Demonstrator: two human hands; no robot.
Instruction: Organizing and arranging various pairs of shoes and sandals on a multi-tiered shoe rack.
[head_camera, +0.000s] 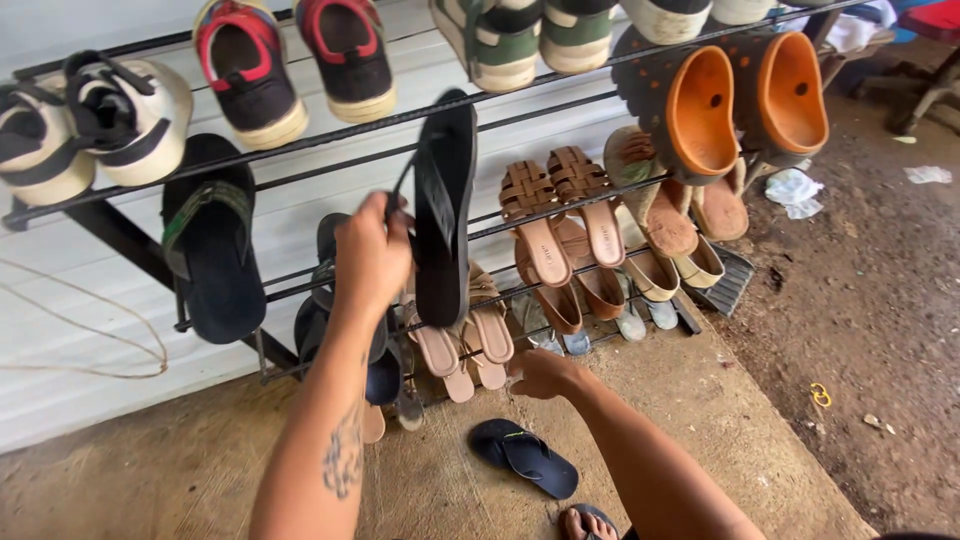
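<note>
At frame centre the left hand (372, 255) pinches an upright black rubber flip-flop (443, 210) by its strap, long axis vertical, while the right hand (540, 373), seemingly loosely curled, hovers just below.

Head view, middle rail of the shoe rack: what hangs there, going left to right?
Black flip-flop with green strap → black flip-flop held in the left hand → brown woven sandals → orange clogs.

The right hand (540, 372) hides what its grip touches.
</note>
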